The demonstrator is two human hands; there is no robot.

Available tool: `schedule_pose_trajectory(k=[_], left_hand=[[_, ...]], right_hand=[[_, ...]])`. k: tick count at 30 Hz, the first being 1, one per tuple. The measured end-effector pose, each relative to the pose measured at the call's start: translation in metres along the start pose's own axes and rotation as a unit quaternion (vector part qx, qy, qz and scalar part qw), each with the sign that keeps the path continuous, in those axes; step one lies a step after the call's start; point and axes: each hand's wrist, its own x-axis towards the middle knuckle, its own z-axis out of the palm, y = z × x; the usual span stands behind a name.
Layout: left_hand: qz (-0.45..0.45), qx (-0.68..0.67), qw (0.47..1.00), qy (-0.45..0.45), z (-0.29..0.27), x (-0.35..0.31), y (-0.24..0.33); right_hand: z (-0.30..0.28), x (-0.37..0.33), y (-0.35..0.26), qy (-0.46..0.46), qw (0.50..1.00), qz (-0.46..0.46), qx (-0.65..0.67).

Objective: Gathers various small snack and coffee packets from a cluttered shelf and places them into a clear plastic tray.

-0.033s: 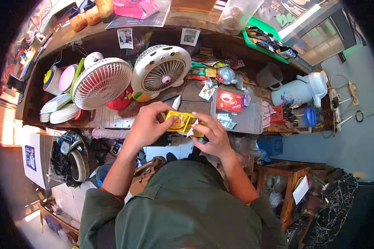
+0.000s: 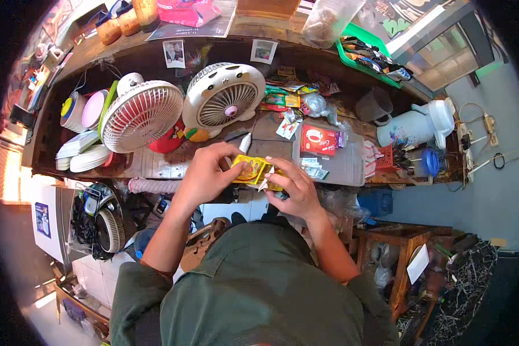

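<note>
A small yellow packet point(image 2: 249, 170) with a printed picture is held up in front of me at the near edge of the wooden counter. My left hand point(image 2: 207, 173) grips its left end, thumb on the near face and fingers behind. At the right end, my right hand point(image 2: 294, 187) has its fingers bent around the packet. A small white pointed flap or paper piece point(image 2: 263, 184) shows by the right fingers; whether it belongs to the packet I cannot tell. Just beyond the packet a white pen-like tube point(image 2: 245, 142) lies on the counter.
Two white fans, one plain point(image 2: 143, 115) and one with an animal face point(image 2: 225, 98), stand at left. To the right are a clear plastic tray point(image 2: 354, 164) with a red box point(image 2: 318, 140), several sachets point(image 2: 288, 100), a clear mug point(image 2: 375, 105) and a pale blue jug point(image 2: 412, 127).
</note>
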Motion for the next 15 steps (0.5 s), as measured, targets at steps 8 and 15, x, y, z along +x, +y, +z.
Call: schedule_pose_trajectory(k=[8,15], left_hand=[[-0.046,0.101,0.994,-0.006,0.014,0.003,0.002],[-0.001,0.082,0.996,0.019,0.037,0.008,-0.023]], right_hand=[[0.011,-0.004,-0.002,0.003,1.0,0.012,0.024],[0.016,0.006,0.001,0.001,0.999,-0.025,0.034]])
